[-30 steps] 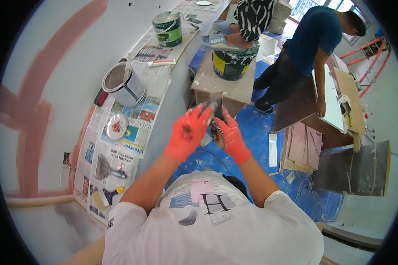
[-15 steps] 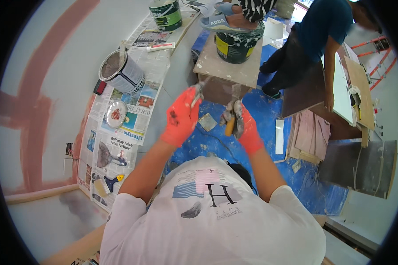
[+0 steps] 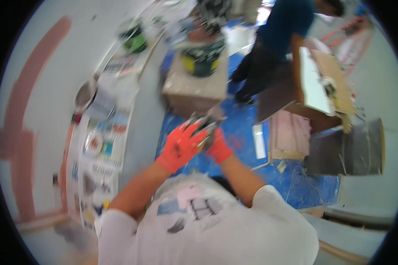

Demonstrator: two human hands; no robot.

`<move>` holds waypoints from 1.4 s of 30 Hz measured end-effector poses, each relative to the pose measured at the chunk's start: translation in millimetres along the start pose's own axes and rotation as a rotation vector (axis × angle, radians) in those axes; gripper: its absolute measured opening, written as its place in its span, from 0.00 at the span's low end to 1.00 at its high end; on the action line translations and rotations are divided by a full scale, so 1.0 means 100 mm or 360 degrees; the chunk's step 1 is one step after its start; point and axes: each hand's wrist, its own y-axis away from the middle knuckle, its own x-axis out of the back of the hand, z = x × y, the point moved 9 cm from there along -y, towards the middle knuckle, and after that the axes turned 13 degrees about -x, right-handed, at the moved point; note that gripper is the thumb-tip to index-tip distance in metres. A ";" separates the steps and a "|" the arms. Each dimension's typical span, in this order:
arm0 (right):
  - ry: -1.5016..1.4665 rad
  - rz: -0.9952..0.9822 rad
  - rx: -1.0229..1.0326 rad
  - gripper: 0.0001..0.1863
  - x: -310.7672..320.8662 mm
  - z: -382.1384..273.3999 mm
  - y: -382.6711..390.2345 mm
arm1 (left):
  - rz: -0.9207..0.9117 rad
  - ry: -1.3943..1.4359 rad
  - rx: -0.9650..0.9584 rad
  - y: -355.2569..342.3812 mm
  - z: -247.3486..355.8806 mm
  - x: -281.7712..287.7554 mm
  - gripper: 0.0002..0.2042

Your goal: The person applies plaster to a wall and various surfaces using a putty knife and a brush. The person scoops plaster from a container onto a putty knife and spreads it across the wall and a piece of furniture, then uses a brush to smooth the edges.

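Both hands are close together in front of the chest, in red-orange gloves with dark smears. The left hand lies over the right hand, and the fingers of both seem to be curled around a small dark thing at the fingertips; the picture is blurred by movement, so I cannot tell what this thing is, or if the grip on it is tight or loose.

Directly beyond the hands a paint bucket with a yellow label stands on a cardboard box, and under the hands a blue plastic sheet covers the floor. To the left of the hands newspapers lie along the wall, with an open can on them. To the right and beyond, another person in a blue shirt stands beside boards.

To do this handling well, I think the hands should stay low over the sheet and move slower, so that drips fall on the covered floor
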 end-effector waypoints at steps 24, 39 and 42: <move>-0.0473 0.0852 -0.0398 0.30 0.05 -0.10 0.60 | 0.0274 0.0124 -0.0530 -0.19 0.16 -0.06 0.11; 0.0041 0.0671 -0.0548 0.19 0.14 -0.03 0.55 | 0.0579 0.0850 0.0980 0.32 -0.90 0.08 0.18; 0.0102 0.1065 -0.0372 0.17 0.46 -0.11 0.62 | 0.1066 0.1525 0.1047 0.67 -1.37 -0.27 0.19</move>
